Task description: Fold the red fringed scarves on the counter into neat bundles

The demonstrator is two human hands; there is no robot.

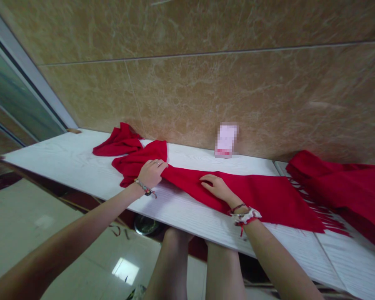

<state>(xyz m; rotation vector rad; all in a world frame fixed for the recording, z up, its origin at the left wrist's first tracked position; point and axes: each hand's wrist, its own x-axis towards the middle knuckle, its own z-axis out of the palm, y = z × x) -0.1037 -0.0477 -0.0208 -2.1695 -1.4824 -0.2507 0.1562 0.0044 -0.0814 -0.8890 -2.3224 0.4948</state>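
A red scarf (256, 191) with a fringed right end lies along the white tabletop. My left hand (152, 173) is closed on its gathered part, fingers bent over the cloth, with the fingertips partly hidden. From there the scarf bunches up leftward in loose folds. My right hand (217, 188) rests on the flat stretch of the scarf, fingers extended and slightly apart, holding nothing. Between my hands the cloth narrows toward the left hand and widens toward the fringe.
Another red fringed cloth (337, 179) lies folded at the right. A pinkish, pixelated upright object (226, 141) leans on the tiled wall (187, 91) behind the white table (71, 158). Below the front edge, a round metal bowl (145, 225) sits near my legs.
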